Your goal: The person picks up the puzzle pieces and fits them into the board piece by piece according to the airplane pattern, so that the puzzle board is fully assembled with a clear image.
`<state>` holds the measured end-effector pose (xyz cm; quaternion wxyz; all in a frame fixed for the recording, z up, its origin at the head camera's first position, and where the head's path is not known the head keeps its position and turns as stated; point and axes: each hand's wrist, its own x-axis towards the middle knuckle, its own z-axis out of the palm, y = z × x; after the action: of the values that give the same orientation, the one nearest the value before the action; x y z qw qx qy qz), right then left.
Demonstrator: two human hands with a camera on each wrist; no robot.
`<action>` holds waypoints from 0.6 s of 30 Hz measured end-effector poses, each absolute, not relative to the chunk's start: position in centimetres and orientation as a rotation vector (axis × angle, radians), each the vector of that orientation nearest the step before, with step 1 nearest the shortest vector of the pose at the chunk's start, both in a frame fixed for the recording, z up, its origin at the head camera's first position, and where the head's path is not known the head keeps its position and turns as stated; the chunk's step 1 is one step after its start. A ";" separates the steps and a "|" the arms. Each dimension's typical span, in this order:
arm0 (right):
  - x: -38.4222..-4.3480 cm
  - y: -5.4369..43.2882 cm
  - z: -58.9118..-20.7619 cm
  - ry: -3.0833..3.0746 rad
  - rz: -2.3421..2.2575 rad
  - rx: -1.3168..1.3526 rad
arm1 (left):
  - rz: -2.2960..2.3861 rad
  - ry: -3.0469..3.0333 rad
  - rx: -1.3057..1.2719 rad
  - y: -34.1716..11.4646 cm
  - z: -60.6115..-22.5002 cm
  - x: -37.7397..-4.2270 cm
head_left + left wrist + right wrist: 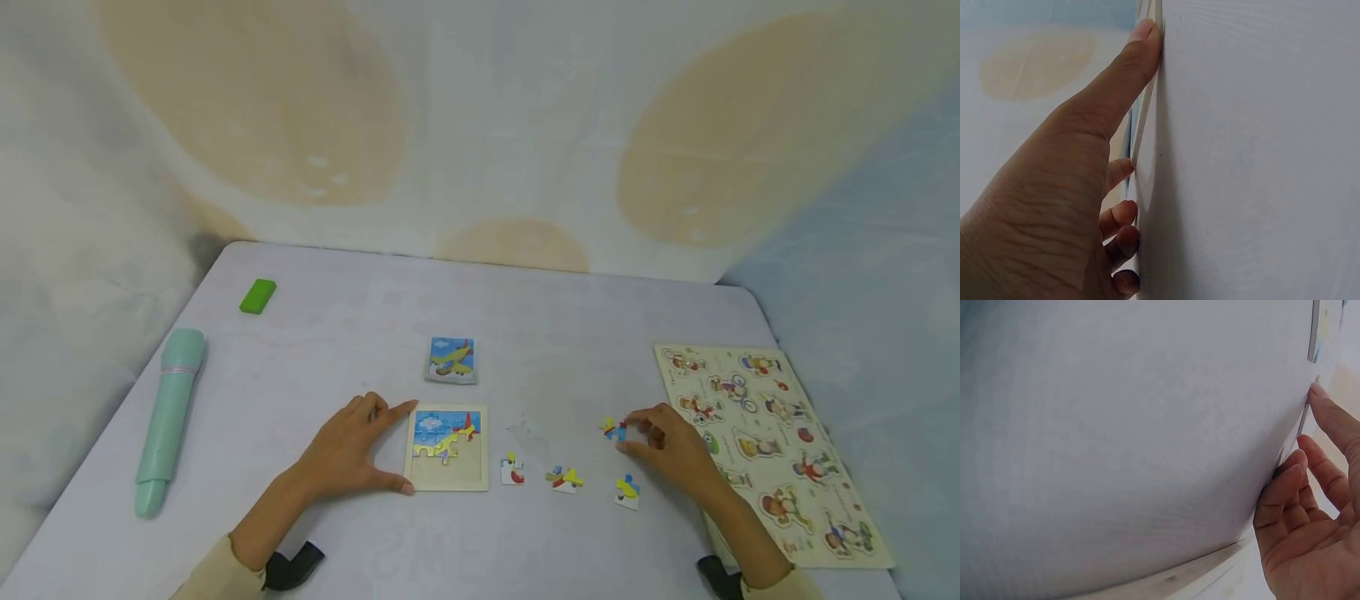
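Observation:
A small square wooden puzzle board lies on the table, its upper part filled with sky-blue, yellow and red pieces. My left hand holds it along the left side, index fingertip at the far corner and thumb at the near one. Its other fingers are bent. In the left wrist view the thumb lies against the board's edge. Farther right, my right hand pinches a blue-and-yellow puzzle piece between thumb and index finger, close over the table. Loose puzzle pieces lie between: one, another and a third.
Behind the board lies a picture tile with a yellow airplane. A large wooden board with cartoon figures covers the right side, beside my right forearm. Far left are a mint-green tube with a cap and a green block.

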<state>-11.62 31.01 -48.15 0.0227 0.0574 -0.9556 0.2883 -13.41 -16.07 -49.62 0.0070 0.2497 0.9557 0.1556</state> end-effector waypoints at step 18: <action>-11.7 31.2 -48.7 -2.927 0.868 0.272 | 0.471 2.976 0.755 -15.9 -49.6 -13.4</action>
<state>-11.75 31.23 -48.71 0.0382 0.0886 -0.9542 0.2830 -13.41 -15.93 -49.57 0.0179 0.2431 0.9579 0.1516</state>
